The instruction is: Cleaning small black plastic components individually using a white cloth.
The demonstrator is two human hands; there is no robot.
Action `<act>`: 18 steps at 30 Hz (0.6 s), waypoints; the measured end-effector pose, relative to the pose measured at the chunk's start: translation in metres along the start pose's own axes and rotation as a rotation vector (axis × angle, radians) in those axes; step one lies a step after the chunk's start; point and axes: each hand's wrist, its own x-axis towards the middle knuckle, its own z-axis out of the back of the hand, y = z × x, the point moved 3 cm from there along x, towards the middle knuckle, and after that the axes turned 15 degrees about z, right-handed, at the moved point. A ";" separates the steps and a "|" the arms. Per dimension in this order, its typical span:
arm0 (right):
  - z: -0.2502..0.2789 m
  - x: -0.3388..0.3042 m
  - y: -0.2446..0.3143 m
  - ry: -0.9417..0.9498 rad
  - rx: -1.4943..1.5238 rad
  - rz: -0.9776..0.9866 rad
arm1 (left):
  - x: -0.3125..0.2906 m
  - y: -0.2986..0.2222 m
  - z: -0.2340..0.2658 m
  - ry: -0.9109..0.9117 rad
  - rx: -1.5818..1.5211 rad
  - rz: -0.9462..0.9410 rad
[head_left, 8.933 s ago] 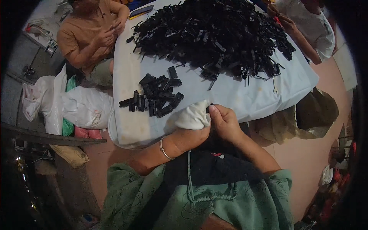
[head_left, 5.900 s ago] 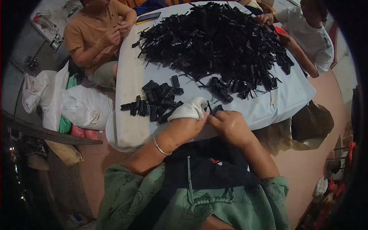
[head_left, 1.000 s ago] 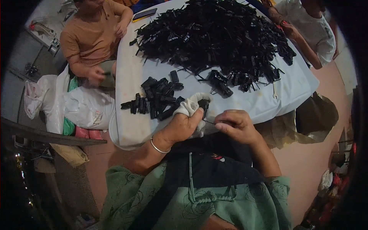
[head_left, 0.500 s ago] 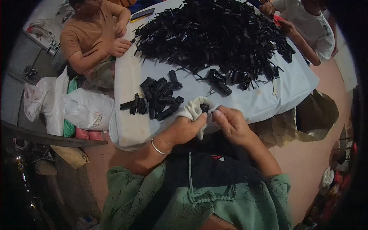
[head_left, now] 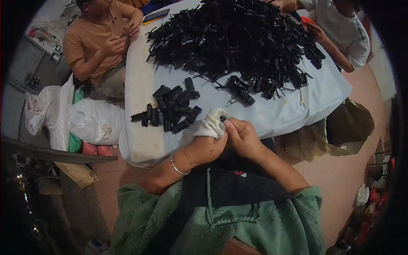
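Observation:
Close to the table's near edge, my left hand [head_left: 208, 147] is closed, with a white cloth [head_left: 211, 124] around its fingers; whether this is a glove I cannot tell. A small black plastic piece [head_left: 222, 119] pokes out of the cloth, most of it hidden. My right hand [head_left: 242, 135] presses against it, thumb and fingers pinched at the piece. Beyond my left hand lies a small heap of black plastic pieces [head_left: 174, 104]. A larger black piece [head_left: 241, 94] sits farther off, at the front of a big pile of thin black parts [head_left: 229, 38].
The table [head_left: 144, 144] has a pale cover. A wrench [head_left: 302, 97] lies at its right, a phone [head_left: 156, 16] at the far left. One person [head_left: 95, 38] sits at the left, another [head_left: 335, 29] at the far right. White bags [head_left: 95, 121] stand left; a brown sack [head_left: 306, 138] hangs open at right.
My right hand has moved left against my left hand and the black piece; they were slightly apart. The person at the left has lifted a hand off the table edge.

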 end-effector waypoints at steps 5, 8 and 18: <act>0.001 -0.001 0.000 0.015 0.143 -0.120 | -0.004 0.002 0.000 -0.049 0.018 -0.034; 0.024 0.008 0.004 0.011 -0.296 0.127 | 0.004 0.000 0.021 -0.157 0.290 -0.125; 0.056 0.005 -0.004 -0.149 -0.707 0.292 | 0.018 -0.018 0.055 -0.343 0.575 -0.120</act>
